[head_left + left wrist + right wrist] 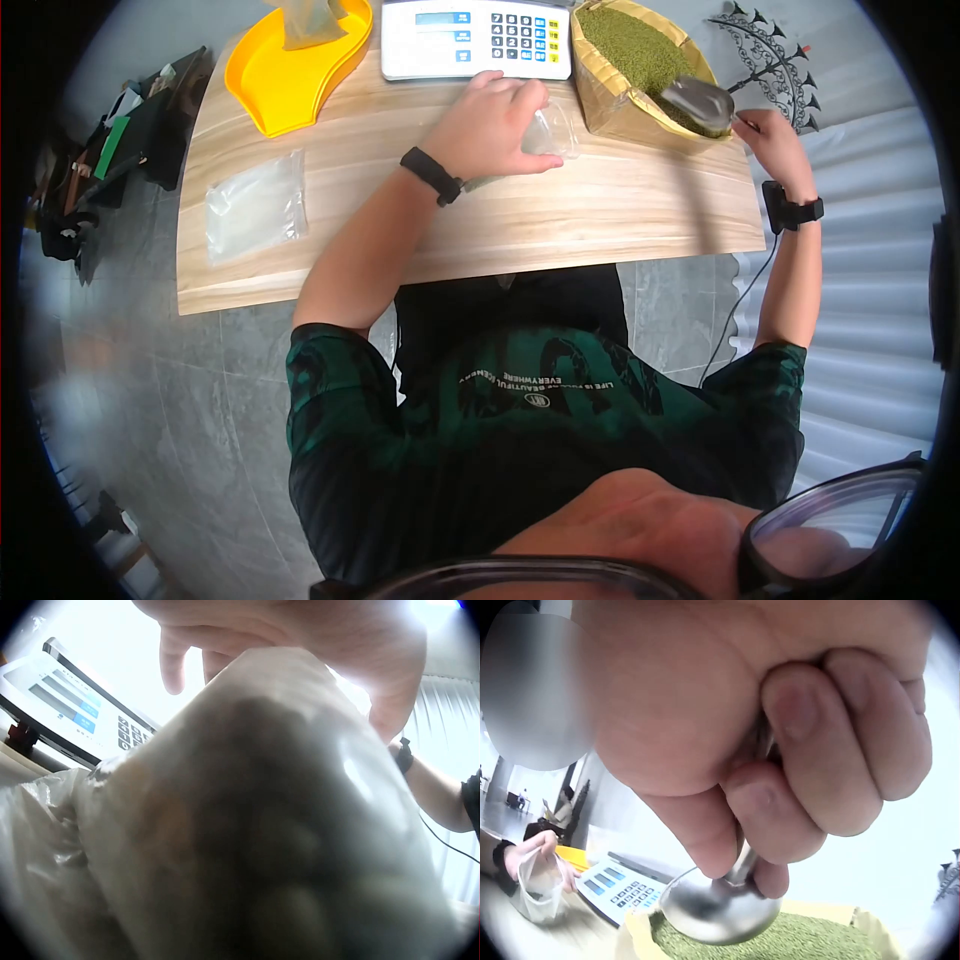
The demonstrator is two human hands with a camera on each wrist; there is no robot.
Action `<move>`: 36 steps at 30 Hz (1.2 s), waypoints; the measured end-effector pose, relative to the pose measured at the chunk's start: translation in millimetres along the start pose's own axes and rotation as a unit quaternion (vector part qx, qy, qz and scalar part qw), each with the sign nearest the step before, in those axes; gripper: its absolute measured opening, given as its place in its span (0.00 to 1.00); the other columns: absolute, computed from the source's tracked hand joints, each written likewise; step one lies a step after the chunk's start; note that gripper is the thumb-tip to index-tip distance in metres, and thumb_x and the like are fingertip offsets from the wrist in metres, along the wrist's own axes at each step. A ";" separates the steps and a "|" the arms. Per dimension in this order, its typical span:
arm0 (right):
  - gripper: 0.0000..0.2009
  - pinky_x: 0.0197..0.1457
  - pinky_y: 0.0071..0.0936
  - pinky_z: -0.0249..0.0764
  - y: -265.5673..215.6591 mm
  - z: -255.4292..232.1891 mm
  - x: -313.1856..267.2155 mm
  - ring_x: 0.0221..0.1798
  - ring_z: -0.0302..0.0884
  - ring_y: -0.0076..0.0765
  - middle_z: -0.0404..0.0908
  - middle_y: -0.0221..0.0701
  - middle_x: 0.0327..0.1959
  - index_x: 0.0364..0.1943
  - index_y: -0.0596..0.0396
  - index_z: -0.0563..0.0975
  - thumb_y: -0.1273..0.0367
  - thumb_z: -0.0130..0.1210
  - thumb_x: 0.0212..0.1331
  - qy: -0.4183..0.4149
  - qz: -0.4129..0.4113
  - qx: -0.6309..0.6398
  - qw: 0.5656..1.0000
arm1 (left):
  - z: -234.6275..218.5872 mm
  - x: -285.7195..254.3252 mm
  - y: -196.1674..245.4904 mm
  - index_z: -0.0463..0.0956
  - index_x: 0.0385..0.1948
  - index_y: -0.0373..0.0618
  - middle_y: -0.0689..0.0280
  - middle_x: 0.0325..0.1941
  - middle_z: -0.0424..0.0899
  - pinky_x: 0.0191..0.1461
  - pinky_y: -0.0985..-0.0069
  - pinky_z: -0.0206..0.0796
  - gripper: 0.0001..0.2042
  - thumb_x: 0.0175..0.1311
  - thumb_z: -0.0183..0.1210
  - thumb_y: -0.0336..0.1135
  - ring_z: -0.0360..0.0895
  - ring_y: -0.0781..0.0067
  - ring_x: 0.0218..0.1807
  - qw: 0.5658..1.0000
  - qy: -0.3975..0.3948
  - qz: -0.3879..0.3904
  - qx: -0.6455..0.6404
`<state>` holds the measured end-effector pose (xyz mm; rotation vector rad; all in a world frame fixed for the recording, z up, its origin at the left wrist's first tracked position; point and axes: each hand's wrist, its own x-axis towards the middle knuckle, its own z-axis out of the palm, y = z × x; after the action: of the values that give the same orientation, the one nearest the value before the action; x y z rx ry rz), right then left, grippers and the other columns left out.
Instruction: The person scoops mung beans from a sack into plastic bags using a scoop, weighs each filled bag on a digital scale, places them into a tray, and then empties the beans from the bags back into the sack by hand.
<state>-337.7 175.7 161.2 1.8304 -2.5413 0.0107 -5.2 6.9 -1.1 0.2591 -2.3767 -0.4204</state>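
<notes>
My left hand (pixel 500 125) grips a small clear plastic bag (pixel 552 130) just in front of the white scale (pixel 475 38). In the left wrist view that bag (pixel 262 825) fills the frame, with my fingers (pixel 300 630) curled over its top. My right hand (pixel 772 135) holds the handle of a metal scoop (pixel 697 103) over an open sack of small green beans (pixel 630 55). The right wrist view shows my right hand (pixel 780 750) wrapped round the handle, with the scoop bowl (pixel 720 907) just above the beans (pixel 795 941).
The wooden table (pixel 560 215) carries a yellow tray (pixel 285 75) at the back left with a filled bag in it. A flat empty plastic bag (pixel 255 205) lies on the left. Dark clutter stands off the table's left edge.
</notes>
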 end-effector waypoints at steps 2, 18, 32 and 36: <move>0.14 0.42 0.36 0.73 30.2 16.7 4.1 0.37 0.82 0.49 0.81 0.51 0.34 0.39 0.65 0.80 0.65 0.57 0.61 0.003 -0.020 0.012 1.000 | -0.6 -0.3 1.8 0.71 0.42 0.41 0.58 0.41 0.82 0.69 0.57 0.54 0.28 0.48 0.68 0.54 0.78 0.55 0.49 1.000 0.002 -0.005 -0.001; 0.15 0.41 0.41 0.72 0.1 82.4 60.2 0.36 0.80 0.53 0.82 0.49 0.31 0.36 0.64 0.81 0.62 0.54 0.61 0.011 -0.020 0.064 0.998 | -0.4 -0.1 0.5 0.71 0.42 0.42 0.58 0.41 0.82 0.70 0.55 0.53 0.28 0.48 0.68 0.54 0.78 0.55 0.48 1.000 0.003 -0.010 0.006; 0.16 0.43 0.34 0.73 27.2 108.0 -1.3 0.38 0.82 0.43 0.83 0.47 0.34 0.46 0.60 0.81 0.61 0.55 0.65 0.122 0.060 0.197 0.971 | 0.8 1.4 1.4 0.68 0.41 0.41 0.57 0.42 0.82 0.70 0.55 0.52 0.28 0.47 0.70 0.53 0.77 0.52 0.50 1.000 0.000 -0.007 0.010; 0.17 0.43 0.30 0.73 21.7 119.9 -8.2 0.36 0.80 0.38 0.84 0.45 0.34 0.48 0.62 0.80 0.62 0.56 0.65 0.207 0.072 0.244 0.945 | -0.2 1.5 1.6 0.68 0.41 0.41 0.57 0.42 0.82 0.70 0.56 0.53 0.29 0.46 0.70 0.52 0.77 0.51 0.51 1.000 -0.005 -0.011 0.012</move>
<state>-356.2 189.0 41.2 1.5248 -2.4868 0.9952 -6.4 7.8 0.5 0.2944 -2.3919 -0.4032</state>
